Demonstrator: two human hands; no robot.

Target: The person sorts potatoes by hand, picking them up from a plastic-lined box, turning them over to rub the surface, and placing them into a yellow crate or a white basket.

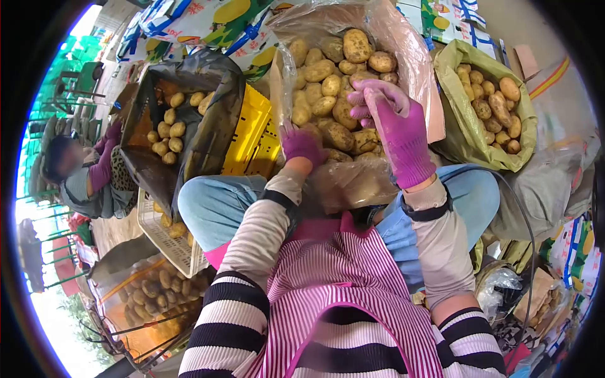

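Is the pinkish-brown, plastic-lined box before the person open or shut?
Open: no lid lies across the box, and oval, yellow-brown potatoes show inside.

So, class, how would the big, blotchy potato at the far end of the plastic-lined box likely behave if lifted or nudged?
The potato would probably roll or wobble, given its rounded shape. It is likely firm, as it looks plump. Its dark patches may be soil, so the skin might grip rather than slip.
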